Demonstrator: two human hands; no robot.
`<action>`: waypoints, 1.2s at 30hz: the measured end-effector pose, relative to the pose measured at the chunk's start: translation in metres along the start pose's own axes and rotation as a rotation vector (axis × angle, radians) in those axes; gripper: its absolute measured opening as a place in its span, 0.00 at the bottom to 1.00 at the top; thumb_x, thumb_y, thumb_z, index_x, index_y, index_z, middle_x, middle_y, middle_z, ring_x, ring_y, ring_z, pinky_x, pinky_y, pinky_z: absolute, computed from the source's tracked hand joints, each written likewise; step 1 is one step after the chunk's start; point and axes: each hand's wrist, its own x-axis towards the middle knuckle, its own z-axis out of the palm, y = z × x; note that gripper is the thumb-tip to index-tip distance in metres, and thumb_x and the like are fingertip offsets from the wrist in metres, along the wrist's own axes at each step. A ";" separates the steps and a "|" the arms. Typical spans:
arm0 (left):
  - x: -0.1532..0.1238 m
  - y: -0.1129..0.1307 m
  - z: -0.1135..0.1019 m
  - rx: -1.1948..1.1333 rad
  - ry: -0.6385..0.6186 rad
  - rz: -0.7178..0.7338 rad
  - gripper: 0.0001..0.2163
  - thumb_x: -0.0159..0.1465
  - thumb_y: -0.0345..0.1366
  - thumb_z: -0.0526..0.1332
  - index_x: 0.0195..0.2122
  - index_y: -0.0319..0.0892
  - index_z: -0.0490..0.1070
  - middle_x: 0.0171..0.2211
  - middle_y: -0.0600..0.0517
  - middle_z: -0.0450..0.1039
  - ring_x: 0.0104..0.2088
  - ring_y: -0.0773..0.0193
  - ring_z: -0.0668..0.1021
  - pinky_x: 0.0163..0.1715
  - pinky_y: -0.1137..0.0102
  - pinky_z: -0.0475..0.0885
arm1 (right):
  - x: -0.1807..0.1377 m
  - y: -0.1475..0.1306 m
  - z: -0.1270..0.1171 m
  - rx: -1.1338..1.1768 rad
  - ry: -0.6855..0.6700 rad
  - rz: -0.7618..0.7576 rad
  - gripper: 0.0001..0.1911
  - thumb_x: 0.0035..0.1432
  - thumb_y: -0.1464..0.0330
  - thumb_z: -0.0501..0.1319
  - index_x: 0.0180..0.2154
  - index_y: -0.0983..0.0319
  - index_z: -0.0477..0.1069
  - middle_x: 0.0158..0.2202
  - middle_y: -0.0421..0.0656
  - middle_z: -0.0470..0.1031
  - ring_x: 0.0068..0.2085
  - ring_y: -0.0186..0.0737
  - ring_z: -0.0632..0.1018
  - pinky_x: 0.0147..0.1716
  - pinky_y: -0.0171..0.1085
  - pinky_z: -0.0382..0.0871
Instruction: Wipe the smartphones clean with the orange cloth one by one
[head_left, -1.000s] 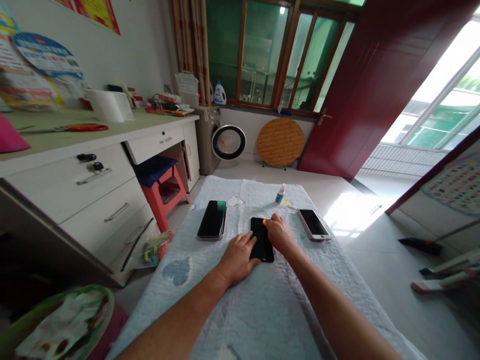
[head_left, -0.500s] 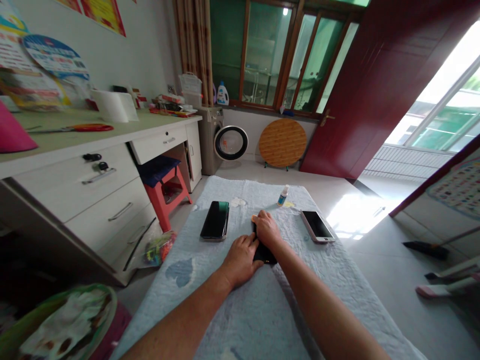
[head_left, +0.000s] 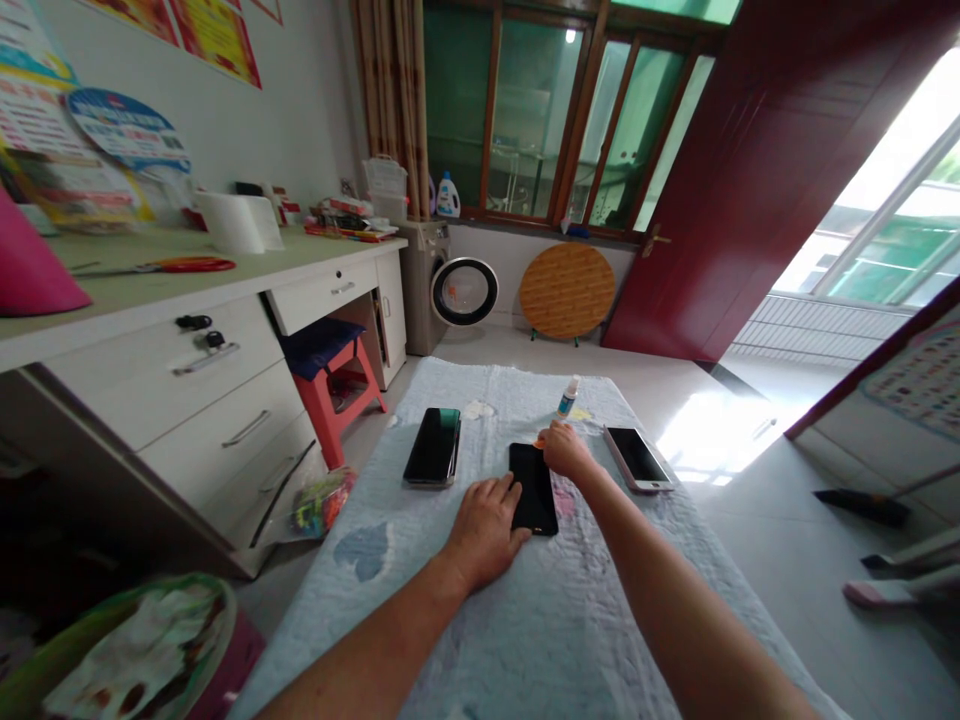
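A black phone (head_left: 535, 500) lies on the light blue cloth (head_left: 480, 640), its dark face up. My left hand (head_left: 485, 522) grips its left side, fingers over the edge and thumb at the lower end. At the phone's upper right corner, my right hand (head_left: 568, 450) is closed on a small orange piece (head_left: 539, 443); mostly covered by the fingers, its kind is unclear. Just beyond that hand stands a small white-capped spray bottle (head_left: 568, 397). To the left rests another dark phone (head_left: 433, 446), and to the right a white-framed phone (head_left: 637, 458).
A white desk (head_left: 187, 350) with drawers runs along the left, a red stool (head_left: 337, 385) beside it. Lower left is a bin (head_left: 225, 640) holding used tissues. A washing machine (head_left: 424, 280) with its door open and a round wooden tabletop (head_left: 568, 290) are at the back.
My right hand has slid right with the orange piece, from across the phone to its upper right corner, uncovering the dark face. My left hand stays on the phone's left side.
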 end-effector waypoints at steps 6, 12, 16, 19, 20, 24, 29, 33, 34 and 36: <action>0.001 -0.004 0.005 0.006 -0.025 0.011 0.27 0.62 0.46 0.60 0.61 0.42 0.61 0.64 0.43 0.59 0.60 0.47 0.65 0.60 0.53 0.57 | 0.013 -0.008 -0.002 0.005 -0.031 -0.048 0.14 0.58 0.74 0.55 0.42 0.66 0.78 0.42 0.55 0.75 0.42 0.45 0.76 0.40 0.37 0.65; -0.001 -0.005 0.007 0.024 -0.007 0.029 0.27 0.63 0.45 0.60 0.61 0.41 0.61 0.64 0.42 0.58 0.61 0.48 0.65 0.60 0.54 0.58 | 0.024 -0.037 0.002 0.026 -0.012 -0.112 0.15 0.60 0.71 0.54 0.43 0.65 0.77 0.44 0.55 0.74 0.42 0.45 0.76 0.41 0.38 0.66; -0.001 -0.005 0.006 0.020 0.001 0.030 0.27 0.62 0.45 0.61 0.60 0.40 0.62 0.64 0.41 0.59 0.61 0.48 0.65 0.60 0.55 0.58 | 0.024 -0.041 0.004 0.037 0.000 -0.141 0.15 0.61 0.71 0.53 0.42 0.64 0.77 0.45 0.55 0.73 0.42 0.45 0.75 0.42 0.38 0.65; -0.001 -0.004 0.005 0.006 0.008 0.018 0.27 0.61 0.46 0.61 0.60 0.41 0.62 0.63 0.41 0.60 0.60 0.48 0.66 0.60 0.54 0.58 | 0.021 -0.033 0.004 0.047 0.005 -0.151 0.15 0.61 0.73 0.53 0.42 0.62 0.78 0.43 0.52 0.74 0.42 0.42 0.75 0.44 0.37 0.64; -0.001 -0.003 0.005 0.001 0.011 0.014 0.28 0.61 0.46 0.61 0.60 0.41 0.62 0.63 0.42 0.60 0.60 0.48 0.66 0.60 0.54 0.58 | 0.020 -0.028 0.004 0.050 0.010 -0.147 0.16 0.61 0.74 0.52 0.43 0.62 0.78 0.43 0.52 0.74 0.42 0.41 0.74 0.44 0.36 0.63; -0.001 -0.001 0.001 -0.013 0.007 0.000 0.28 0.61 0.46 0.61 0.60 0.40 0.63 0.63 0.42 0.61 0.60 0.48 0.66 0.60 0.55 0.58 | 0.012 -0.010 0.007 0.059 0.041 -0.099 0.18 0.61 0.76 0.50 0.43 0.65 0.77 0.42 0.51 0.75 0.41 0.40 0.74 0.44 0.35 0.62; 0.000 -0.001 0.000 -0.013 0.001 0.003 0.28 0.61 0.46 0.61 0.60 0.39 0.63 0.63 0.42 0.60 0.59 0.48 0.66 0.61 0.56 0.57 | 0.006 -0.012 0.013 0.113 0.118 -0.102 0.17 0.64 0.73 0.50 0.47 0.61 0.75 0.42 0.48 0.73 0.40 0.39 0.73 0.43 0.35 0.60; 0.000 -0.003 0.002 -0.028 0.003 0.002 0.28 0.60 0.46 0.61 0.60 0.41 0.63 0.63 0.43 0.60 0.59 0.48 0.65 0.61 0.55 0.57 | 0.006 -0.026 0.017 0.133 0.156 -0.163 0.15 0.64 0.73 0.51 0.40 0.62 0.77 0.39 0.47 0.73 0.39 0.39 0.71 0.44 0.35 0.59; 0.001 -0.003 0.002 -0.037 0.001 0.002 0.28 0.60 0.46 0.62 0.60 0.41 0.63 0.63 0.43 0.60 0.59 0.48 0.65 0.61 0.55 0.57 | 0.006 -0.029 0.017 0.131 0.165 -0.173 0.15 0.64 0.74 0.51 0.39 0.63 0.77 0.39 0.47 0.73 0.40 0.39 0.71 0.45 0.35 0.59; 0.001 -0.004 0.001 -0.066 0.003 0.001 0.29 0.60 0.46 0.62 0.60 0.41 0.61 0.62 0.42 0.62 0.59 0.49 0.66 0.61 0.56 0.57 | 0.003 -0.032 0.017 0.135 0.178 -0.189 0.16 0.64 0.74 0.50 0.38 0.64 0.77 0.38 0.48 0.73 0.40 0.39 0.71 0.45 0.35 0.59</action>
